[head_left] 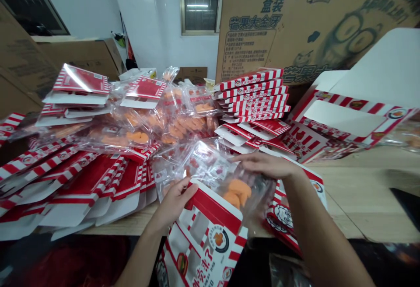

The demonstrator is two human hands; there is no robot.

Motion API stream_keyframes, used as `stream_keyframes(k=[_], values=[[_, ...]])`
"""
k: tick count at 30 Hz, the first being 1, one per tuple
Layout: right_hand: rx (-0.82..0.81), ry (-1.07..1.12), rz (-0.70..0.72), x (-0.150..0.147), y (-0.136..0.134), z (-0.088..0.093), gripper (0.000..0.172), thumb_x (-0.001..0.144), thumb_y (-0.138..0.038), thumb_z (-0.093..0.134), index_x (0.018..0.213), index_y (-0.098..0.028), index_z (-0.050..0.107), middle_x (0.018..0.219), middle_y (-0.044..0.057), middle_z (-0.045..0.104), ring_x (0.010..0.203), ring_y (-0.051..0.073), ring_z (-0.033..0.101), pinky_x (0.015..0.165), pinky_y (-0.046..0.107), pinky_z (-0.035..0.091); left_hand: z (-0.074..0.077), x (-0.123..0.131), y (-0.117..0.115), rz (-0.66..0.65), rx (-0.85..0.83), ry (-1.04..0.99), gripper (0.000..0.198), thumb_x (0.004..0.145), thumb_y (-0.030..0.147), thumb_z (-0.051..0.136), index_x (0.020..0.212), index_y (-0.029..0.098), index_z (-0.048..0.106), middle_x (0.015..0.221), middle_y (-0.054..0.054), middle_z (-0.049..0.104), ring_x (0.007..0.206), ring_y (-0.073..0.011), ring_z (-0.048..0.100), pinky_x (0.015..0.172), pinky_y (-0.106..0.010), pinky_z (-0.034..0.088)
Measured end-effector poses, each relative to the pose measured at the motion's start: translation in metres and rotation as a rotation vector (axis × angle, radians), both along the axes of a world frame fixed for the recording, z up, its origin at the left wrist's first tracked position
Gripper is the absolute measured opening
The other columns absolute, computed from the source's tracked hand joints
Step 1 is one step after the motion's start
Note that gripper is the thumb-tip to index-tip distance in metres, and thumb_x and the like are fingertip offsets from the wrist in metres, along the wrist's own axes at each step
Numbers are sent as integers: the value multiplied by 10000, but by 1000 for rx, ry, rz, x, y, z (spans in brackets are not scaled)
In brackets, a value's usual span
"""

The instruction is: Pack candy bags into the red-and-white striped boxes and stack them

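My left hand (177, 203) grips the upper edge of a red-and-white printed carton (210, 239), with the thumb on its front panel. The carton is tilted at the table's front edge, its upper end towards the pile. Just behind that end is a clear plastic bag (239, 194) with orange nugget-shaped pieces in it. My right hand (262, 164) reaches over this bag from the right, fingers bent down onto the film; its thumb is mostly hidden. More clear bags (200, 160) with printed packets lie right behind both hands.
Flattened striped cartons (88, 186) fan out on the left. A stack of striped cartons (256, 94) stands behind my right hand, beside an open carton (354, 116). Bags of orange pieces (183, 125) are heaped in the middle. A large cardboard box (256, 55) stands behind.
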State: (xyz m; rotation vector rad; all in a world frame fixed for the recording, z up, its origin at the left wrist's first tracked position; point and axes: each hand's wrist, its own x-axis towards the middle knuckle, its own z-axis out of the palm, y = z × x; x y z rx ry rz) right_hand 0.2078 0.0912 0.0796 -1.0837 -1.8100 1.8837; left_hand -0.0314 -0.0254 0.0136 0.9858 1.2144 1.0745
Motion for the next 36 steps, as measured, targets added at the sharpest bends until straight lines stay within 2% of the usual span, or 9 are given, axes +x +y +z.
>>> stream_keyframes(k=[2, 4, 8, 10, 15, 20, 24, 30, 36], values=[[44, -37, 94, -1, -3, 2, 326, 569, -341, 752, 826, -141, 731, 769, 43, 718, 671, 199, 645, 587, 285, 513, 0, -2, 0, -16, -16, -24, 293, 732, 441, 650, 718, 151, 608, 614, 37, 556, 537, -76, 486, 507, -174, 371], [84, 3, -17, 2, -8, 0, 291, 609, -337, 735, 832, -150, 730, 784, 42, 721, 670, 189, 646, 594, 275, 511, -1, -5, 1, 65, -34, -130, 273, 714, 416, 676, 803, 161, 637, 641, 33, 589, 566, -88, 529, 547, -185, 408], [193, 299, -733, 2, -16, -16, 295, 622, -384, 735, 841, -189, 700, 763, 25, 716, 635, 171, 648, 556, 266, 509, -4, -6, 3, 351, 4, -402, 316, 641, 376, 742, 873, 187, 639, 732, 16, 654, 693, -138, 612, 666, -234, 466], [217, 470, -905, -9, -20, -27, 273, 609, -371, 746, 809, -198, 679, 807, 22, 717, 705, 184, 661, 627, 291, 528, -7, -1, 2, 376, 13, -447, 283, 627, 372, 754, 793, 179, 631, 729, 8, 658, 699, -146, 618, 668, -242, 469], [24, 575, -793, -48, -38, -51, 347, 621, -365, 743, 907, -199, 640, 856, 32, 714, 765, 223, 667, 674, 353, 538, -12, 11, -4, 274, -30, -256, 246, 686, 383, 714, 714, 164, 605, 653, 25, 617, 613, -120, 580, 584, -214, 444], [-177, 456, -533, -39, -47, -63, 334, 584, -338, 760, 850, -153, 676, 799, 55, 722, 724, 208, 668, 697, 329, 523, -6, 6, -9, 311, -97, -391, 280, 659, 383, 731, 792, 179, 594, 661, 35, 600, 600, -111, 576, 606, -219, 451], [-164, 365, -452, -11, -44, -72, 264, 561, -315, 759, 761, -156, 693, 744, 43, 718, 663, 194, 657, 676, 325, 513, -13, 2, -15, 342, 5, -325, 310, 651, 355, 741, 867, 203, 578, 744, 42, 580, 671, -99, 549, 643, -196, 432], [-51, 201, -144, 3, -48, -67, 262, 638, -311, 721, 856, -168, 693, 837, 43, 713, 763, 210, 642, 737, 363, 511, -21, -3, -17, 70, 197, 156, 295, 755, 365, 613, 557, 169, 516, 613, 32, 461, 600, -108, 433, 583, -198, 362], [309, 406, -757, -9, -19, -44, 462, 668, -352, 704, 1112, -270, 602, 853, -16, 674, 689, 124, 602, 621, 239, 494, -21, 12, -12, -216, 87, 137, 239, 737, 398, 628, 706, 165, 664, 704, -25, 630, 658, -167, 550, 618, -238, 424]])
